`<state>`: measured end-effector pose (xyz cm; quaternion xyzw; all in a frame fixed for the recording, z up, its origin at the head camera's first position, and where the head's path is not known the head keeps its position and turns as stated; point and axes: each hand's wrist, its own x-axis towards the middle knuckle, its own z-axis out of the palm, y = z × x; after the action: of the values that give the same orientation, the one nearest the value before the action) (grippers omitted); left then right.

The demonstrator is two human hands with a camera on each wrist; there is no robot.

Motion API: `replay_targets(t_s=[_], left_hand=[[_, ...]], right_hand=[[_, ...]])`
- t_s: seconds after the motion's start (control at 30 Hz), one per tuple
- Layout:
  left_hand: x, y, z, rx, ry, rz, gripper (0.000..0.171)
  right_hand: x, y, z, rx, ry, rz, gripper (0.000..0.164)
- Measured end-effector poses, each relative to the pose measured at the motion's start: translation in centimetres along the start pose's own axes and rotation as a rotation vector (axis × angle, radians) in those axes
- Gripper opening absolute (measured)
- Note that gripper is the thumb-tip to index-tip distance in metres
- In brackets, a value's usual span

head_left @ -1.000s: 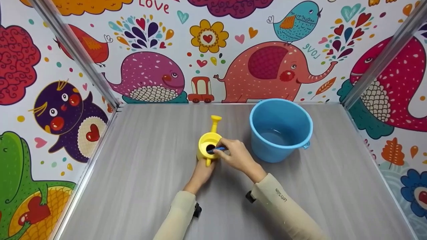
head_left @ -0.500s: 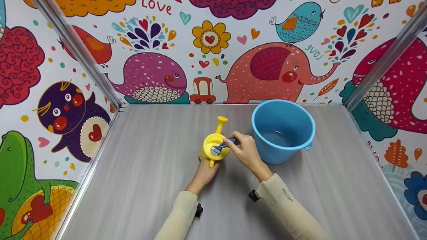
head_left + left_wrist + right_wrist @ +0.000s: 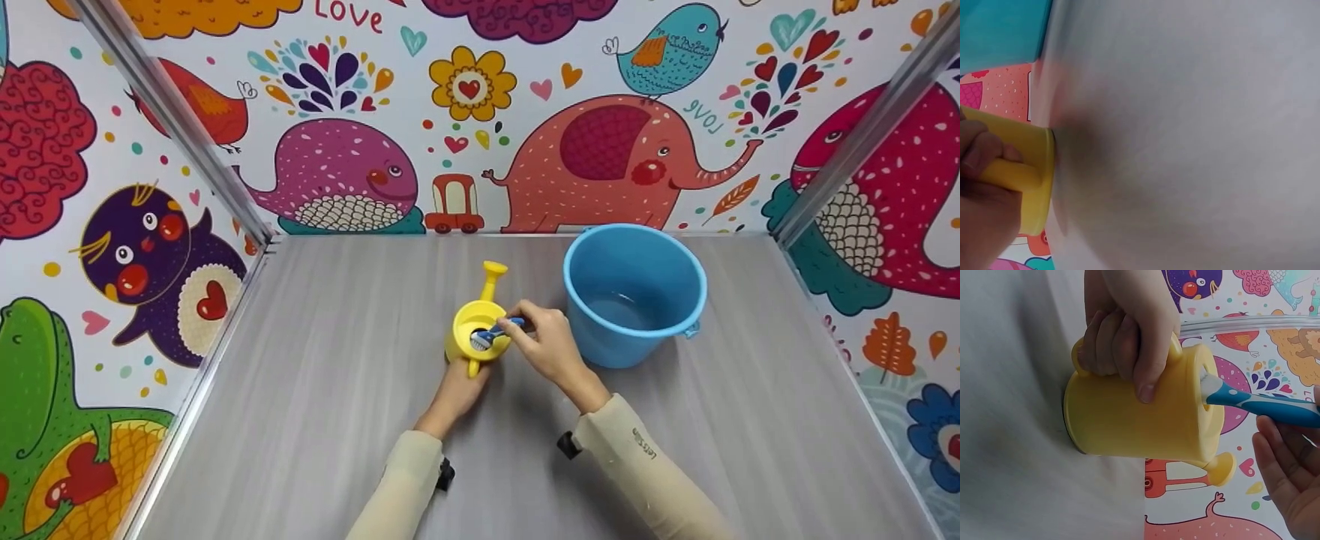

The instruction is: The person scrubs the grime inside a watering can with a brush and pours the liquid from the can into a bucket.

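A yellow watering can (image 3: 459, 352) is upright at mid-table, its spout pointing to the back wall. My left hand (image 3: 459, 390) grips its handle, fingers curled through the loop, as the right wrist view shows. Whether the can's base touches the table is hard to tell. My right hand (image 3: 551, 341) pinches the blue handle of a blue-and-white brush (image 3: 1275, 406). The brush slants down to the left, its white bristled head at the can's round top opening. In the right wrist view the head's tip is partly hidden by the can's rim.
A light-blue bucket (image 3: 574, 315) stands right of the can, close to my right hand. Its inside shows no contents. The grey table (image 3: 315, 390) ends at patterned walls at the back and sides, with metal rails (image 3: 202, 161) at the corners.
A second ago the brush's head was down inside the opening. It has since risen so its white bristles show, then shifted slightly left with the can. Both hands kept their holds.
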<state>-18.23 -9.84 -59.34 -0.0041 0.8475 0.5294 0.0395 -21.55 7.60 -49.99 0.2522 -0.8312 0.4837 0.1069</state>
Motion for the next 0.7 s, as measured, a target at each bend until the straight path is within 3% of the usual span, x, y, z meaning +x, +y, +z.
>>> replay_targets(t_s=[0.3,0.47,0.7], left_hand=[[0.01,0.00,-0.08,-0.008,-0.013,0.041,0.023],[-0.01,-0.12,-0.08,-0.003,-0.007,0.068,0.025],[-0.04,-0.14,-0.05,0.001,-0.008,0.077,0.012]], right_hand=[[-0.16,-0.35,0.48,-0.088,-0.163,0.093,0.019],[-0.07,-0.48,0.53,-0.107,-0.172,0.100,0.018],[-0.18,-0.28,0.62,-0.117,-0.175,0.096,0.014]])
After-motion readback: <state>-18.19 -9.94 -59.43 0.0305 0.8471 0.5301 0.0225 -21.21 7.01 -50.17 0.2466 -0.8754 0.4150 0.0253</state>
